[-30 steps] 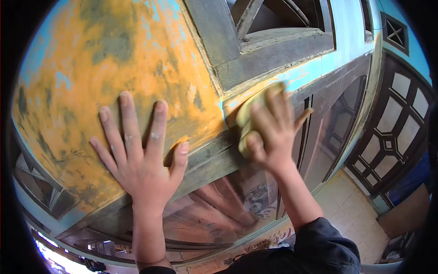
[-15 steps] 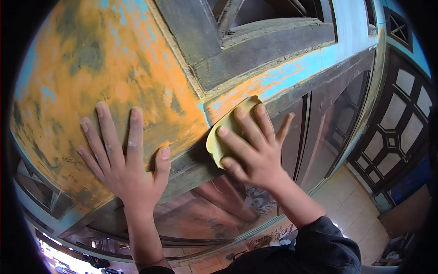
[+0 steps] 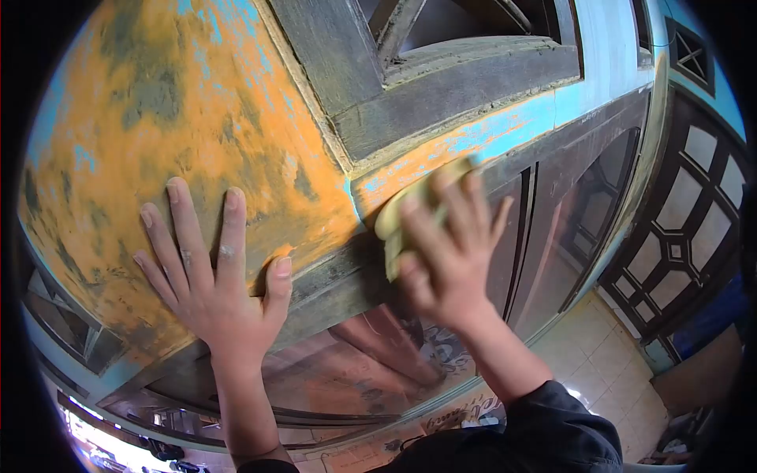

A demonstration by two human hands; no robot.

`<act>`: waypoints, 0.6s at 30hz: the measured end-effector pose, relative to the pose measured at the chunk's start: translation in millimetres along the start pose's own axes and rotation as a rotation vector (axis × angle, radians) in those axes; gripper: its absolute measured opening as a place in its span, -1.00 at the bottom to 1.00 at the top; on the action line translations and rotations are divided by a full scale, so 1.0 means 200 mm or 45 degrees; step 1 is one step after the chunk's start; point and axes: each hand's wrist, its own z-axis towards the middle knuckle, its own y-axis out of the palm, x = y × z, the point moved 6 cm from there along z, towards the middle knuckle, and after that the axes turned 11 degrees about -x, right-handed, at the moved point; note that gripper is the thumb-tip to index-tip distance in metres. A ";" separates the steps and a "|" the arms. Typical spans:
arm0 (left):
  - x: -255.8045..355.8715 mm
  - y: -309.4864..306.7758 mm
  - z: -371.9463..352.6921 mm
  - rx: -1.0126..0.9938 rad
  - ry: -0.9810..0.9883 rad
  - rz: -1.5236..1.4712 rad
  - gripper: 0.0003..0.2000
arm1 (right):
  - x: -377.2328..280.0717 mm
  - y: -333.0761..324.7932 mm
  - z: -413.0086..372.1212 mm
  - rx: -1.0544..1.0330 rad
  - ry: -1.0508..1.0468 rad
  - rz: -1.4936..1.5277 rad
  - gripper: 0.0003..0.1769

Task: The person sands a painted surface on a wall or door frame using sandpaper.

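Observation:
My left hand (image 3: 229, 296) lies flat with its fingers spread on the orange, blue and grey patchy wall (image 3: 150, 142). Its thumb is close to the dark wooden frame. Under the fingers of my right hand (image 3: 457, 264), which is blurred by motion, is a yellowish sheet of sandpaper (image 3: 393, 219). The sheet is pressed against the dark wooden beam (image 3: 331, 280) and reaches the lower edge of the orange and blue painted strip (image 3: 430, 158). Part of the sheet is hidden behind my fingers.
Above the strip is a dark wooden vent frame (image 3: 465, 91) with dusty ledges. Glass panes (image 3: 347, 363) below the beam show reflections. At the right stand a dark panelled door (image 3: 670, 229) and a tiled floor (image 3: 587, 339). A brown board (image 3: 698, 370) leans there.
My right hand and the sandpaper have shifted slightly to the right along the beam, blurring. My left hand has stayed in place on the wall.

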 end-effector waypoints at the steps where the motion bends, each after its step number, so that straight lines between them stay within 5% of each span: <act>1: 0.00 0.00 0.00 0.001 -0.001 -0.004 -0.32 | -0.07 0.03 -0.03 -0.056 -0.072 -0.044 -0.47; 5: -0.01 0.01 -0.01 0.008 0.004 -0.005 -0.32 | 0.15 -0.08 0.03 0.125 0.212 0.007 -0.44; 11: -0.01 0.00 -0.01 0.013 0.002 0.000 -0.32 | 0.03 -0.04 0.02 -0.043 -0.060 -0.216 -0.47; 13: -0.01 0.00 -0.01 0.004 -0.003 0.008 -0.32 | 0.22 -0.12 0.10 0.160 0.206 -0.098 -0.45; 15: -0.01 0.00 -0.01 0.008 -0.002 0.006 -0.32 | 0.19 -0.11 0.10 0.229 0.186 -0.022 -0.45; 18: 0.00 0.00 0.00 0.025 -0.003 0.000 -0.32 | 0.01 -0.03 0.05 -0.079 -0.117 -0.175 -0.44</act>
